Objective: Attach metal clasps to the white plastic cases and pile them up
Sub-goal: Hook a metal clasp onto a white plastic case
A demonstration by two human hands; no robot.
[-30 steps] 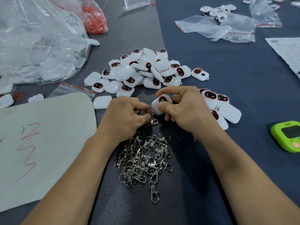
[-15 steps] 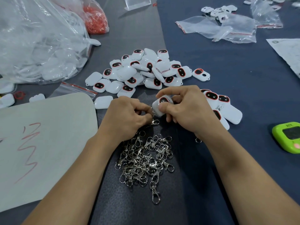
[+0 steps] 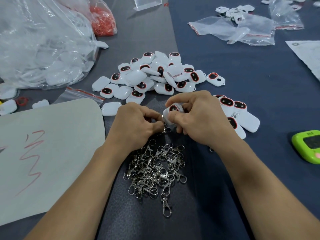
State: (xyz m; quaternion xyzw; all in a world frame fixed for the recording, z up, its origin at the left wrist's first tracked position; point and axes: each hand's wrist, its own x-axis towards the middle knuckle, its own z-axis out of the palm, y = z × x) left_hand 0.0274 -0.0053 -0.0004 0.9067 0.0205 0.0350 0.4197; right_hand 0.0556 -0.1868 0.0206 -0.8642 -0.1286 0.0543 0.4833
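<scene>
Right hand [image 3: 199, 118] curled round one white case [image 3: 174, 110]; left hand [image 3: 136, 125] pinches a metal clasp [image 3: 166, 129] at the case's lower left edge. Heap of loose clasps [image 3: 155, 170] lies just nearer. Few cases [image 3: 245, 120] lie behind the right hand. Larger case pile [image 3: 155, 75] lies beyond the hands.

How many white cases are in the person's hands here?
1. The case is gripped by the right hand; the left hand pinches a clasp at its lower edge. The left palm is hidden, so another cannot be ruled out.
</scene>
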